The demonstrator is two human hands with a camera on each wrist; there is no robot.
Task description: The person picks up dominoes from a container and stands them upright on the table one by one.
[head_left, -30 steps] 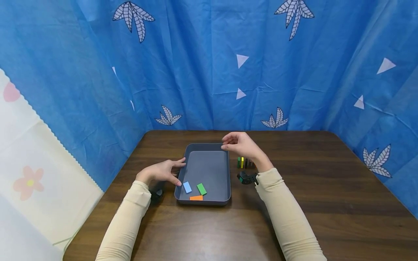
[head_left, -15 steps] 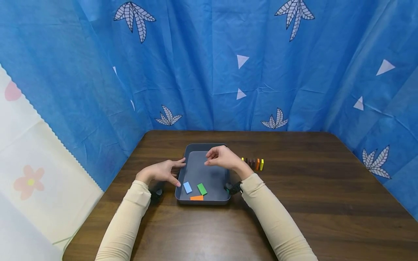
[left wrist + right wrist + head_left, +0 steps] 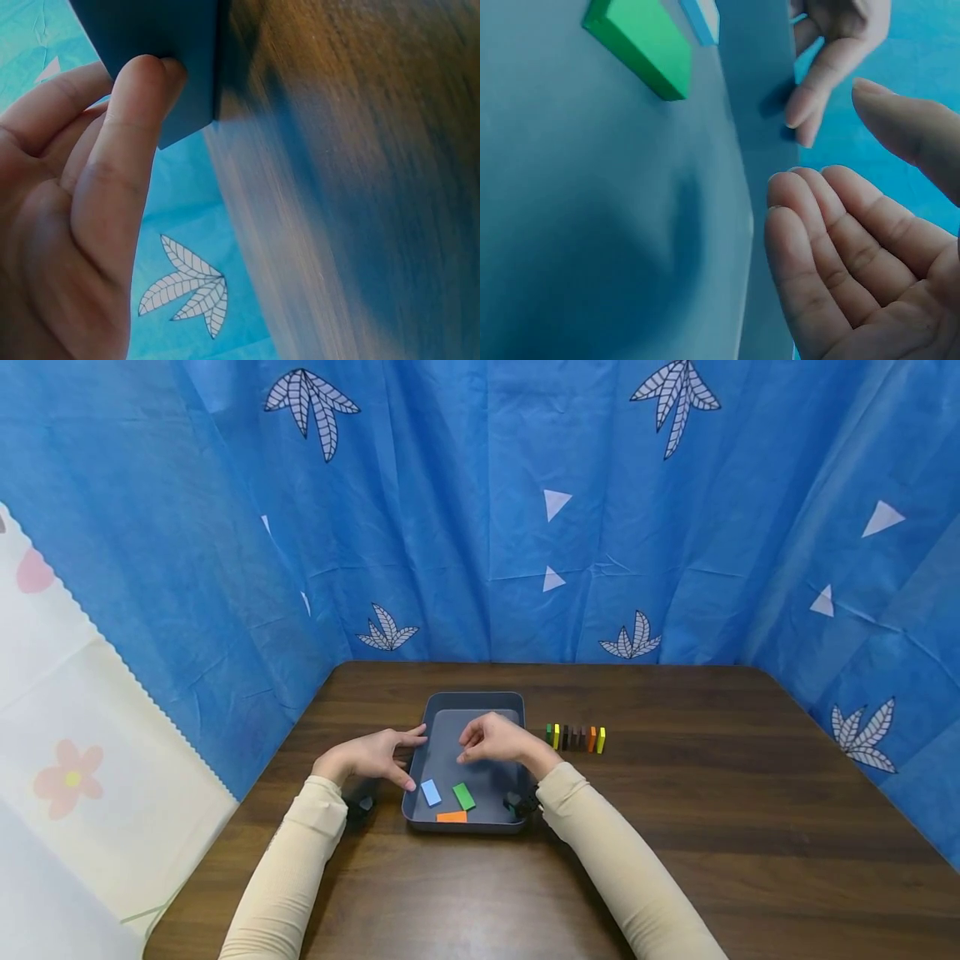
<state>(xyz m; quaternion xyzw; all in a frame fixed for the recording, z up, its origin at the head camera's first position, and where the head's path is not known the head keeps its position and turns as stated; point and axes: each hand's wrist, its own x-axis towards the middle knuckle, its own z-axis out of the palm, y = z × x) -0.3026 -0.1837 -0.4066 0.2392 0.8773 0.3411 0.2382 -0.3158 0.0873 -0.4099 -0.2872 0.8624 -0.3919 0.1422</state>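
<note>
A dark grey rectangular tray (image 3: 442,752) lies on the wooden table. Inside it, near its front edge, are a light blue block (image 3: 431,792), a green block (image 3: 463,797) and an orange block (image 3: 452,817). My left hand (image 3: 369,755) rests against the tray's left wall with fingers and thumb spread; in the left wrist view its thumb (image 3: 124,150) lies along the tray's outer side. Over the tray's middle hovers my right hand (image 3: 495,739), relaxed. The right wrist view shows nothing between its thumb and bent fingers (image 3: 840,247), beside the green block (image 3: 641,45).
Right of the tray several thin blocks stand upright in a row: green, yellow (image 3: 601,740), dark ones and orange (image 3: 592,738). The table (image 3: 712,793) extends far to the right. A blue curtain (image 3: 480,527) hangs behind it and a white one (image 3: 67,760) at left.
My right hand has moved left and toward me, from above the tray's far right corner to over its middle, uncovering the row of blocks. The left hand has stayed put.
</note>
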